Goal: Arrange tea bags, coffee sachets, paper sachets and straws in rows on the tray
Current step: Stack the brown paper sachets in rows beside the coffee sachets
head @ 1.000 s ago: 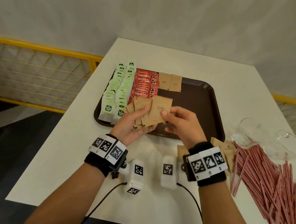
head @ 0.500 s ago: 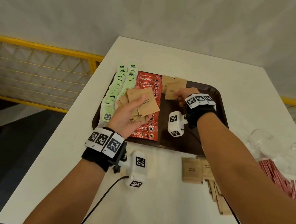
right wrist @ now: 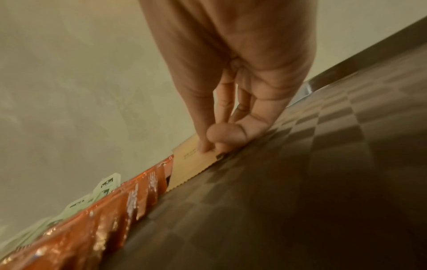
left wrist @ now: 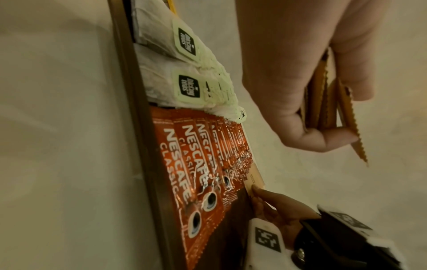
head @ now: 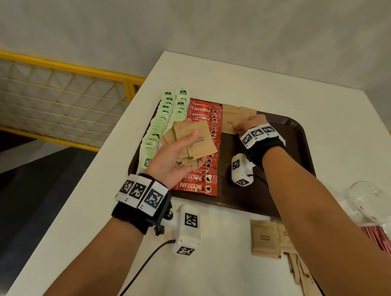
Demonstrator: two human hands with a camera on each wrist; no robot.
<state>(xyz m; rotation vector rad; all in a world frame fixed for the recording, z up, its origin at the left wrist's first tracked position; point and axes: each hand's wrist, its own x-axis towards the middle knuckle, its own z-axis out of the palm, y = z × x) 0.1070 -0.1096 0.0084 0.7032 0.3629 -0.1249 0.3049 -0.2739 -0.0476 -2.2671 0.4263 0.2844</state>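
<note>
A dark brown tray (head: 291, 161) holds two rows of green tea bags (head: 166, 121), a row of red coffee sachets (head: 198, 182) and a few brown paper sachets (head: 230, 118) at its far end. My left hand (head: 177, 155) hovers over the tea and coffee rows and grips a fanned stack of brown paper sachets (head: 197, 141); the left wrist view shows that stack (left wrist: 323, 102) edge-on. My right hand (right wrist: 211, 144) pinches one brown paper sachet (right wrist: 191, 164) between thumb and fingers, low against the tray beside the coffee row.
Loose brown sachets (head: 265, 238) lie on the white table (head: 201, 279) in front of the tray. Red straws (head: 376, 239) and clear glass cups (head: 364, 195) are at the right. A yellow railing (head: 54, 65) runs past the table's left edge.
My right hand took one sachet from the left hand's stack and carried it to the tray's far end, beside the coffee row. The left hand rose over the tray with its stack.
</note>
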